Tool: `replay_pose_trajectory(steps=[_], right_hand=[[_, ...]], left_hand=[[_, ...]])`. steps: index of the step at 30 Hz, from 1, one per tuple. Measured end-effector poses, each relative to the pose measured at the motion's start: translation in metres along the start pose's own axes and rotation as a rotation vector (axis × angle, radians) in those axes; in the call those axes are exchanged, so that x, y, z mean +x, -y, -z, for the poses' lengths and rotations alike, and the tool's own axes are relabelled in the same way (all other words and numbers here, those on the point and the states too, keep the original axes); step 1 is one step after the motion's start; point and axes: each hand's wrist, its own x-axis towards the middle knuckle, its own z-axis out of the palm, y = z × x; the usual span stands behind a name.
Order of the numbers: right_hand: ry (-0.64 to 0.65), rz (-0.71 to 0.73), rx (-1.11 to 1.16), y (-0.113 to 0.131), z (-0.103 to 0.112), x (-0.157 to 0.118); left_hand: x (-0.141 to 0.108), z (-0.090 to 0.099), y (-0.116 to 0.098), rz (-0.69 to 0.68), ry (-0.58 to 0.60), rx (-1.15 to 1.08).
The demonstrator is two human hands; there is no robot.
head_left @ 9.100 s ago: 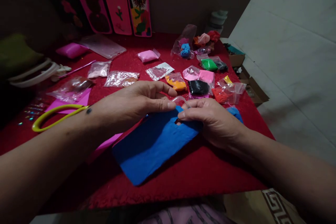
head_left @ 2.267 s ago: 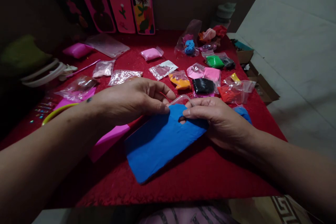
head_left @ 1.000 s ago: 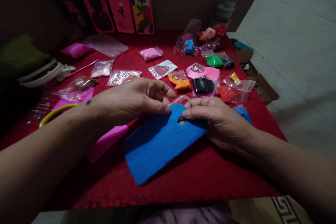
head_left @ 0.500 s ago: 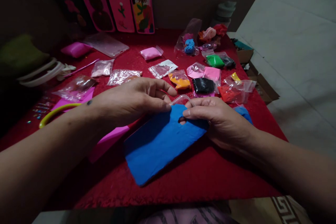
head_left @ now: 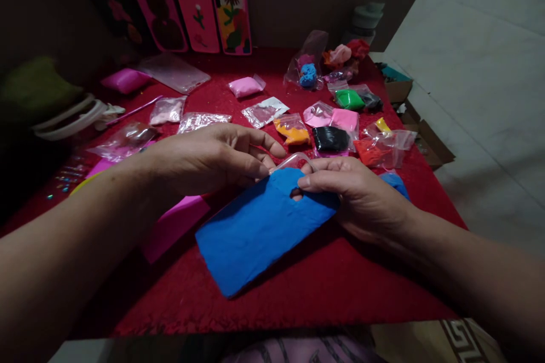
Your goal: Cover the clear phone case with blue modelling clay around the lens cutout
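Note:
A phone case (head_left: 264, 232) covered in blue clay is tilted above the red cloth, with a hole near its upper end and a strip of clear edge showing there. My right hand (head_left: 349, 187) pinches its upper right end, thumb on the blue clay beside the hole and fingers underneath. At the upper left edge, my left hand (head_left: 230, 156) has its thumb touching the case, the other fingers curved and apart above it. What lies under the left fingers is partly hidden.
Bags of clay, among them orange (head_left: 293, 131), black (head_left: 330, 139) and green (head_left: 349, 98), lie beyond the hands on the red cloth (head_left: 340, 289). Decorated cases (head_left: 232, 8) lean at the back. A pink sheet (head_left: 174, 227) lies under my left forearm. Boxes (head_left: 430, 139) stand at right.
My left thumb has slid slightly left along the case's edge, and the left forearm now covers more of the yellow ring. The case's lower end has shifted a little left.

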Motion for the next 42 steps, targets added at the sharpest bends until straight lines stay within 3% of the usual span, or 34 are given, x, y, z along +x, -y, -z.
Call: replay_pose_trajectory(steps=[16, 25, 32, 42], right_hand=[[0.08, -0.028, 0.226, 0.004, -0.007, 0.003], [0.087, -0.029, 0.242, 0.003, -0.004, 0.005], [0.042, -0.069, 0.256, 0.003, -0.006, 0.004], [0.068, -0.062, 0.259, 0.004, -0.005, 0.003]], left_hand=[[0.001, -0.003, 0.001, -0.029, 0.006, -0.014], [0.001, -0.005, 0.001, -0.054, -0.014, 0.034], [-0.005, -0.015, -0.003, -0.082, 0.01, 0.248], [-0.006, -0.02, -0.001, -0.016, -0.067, 0.328]])
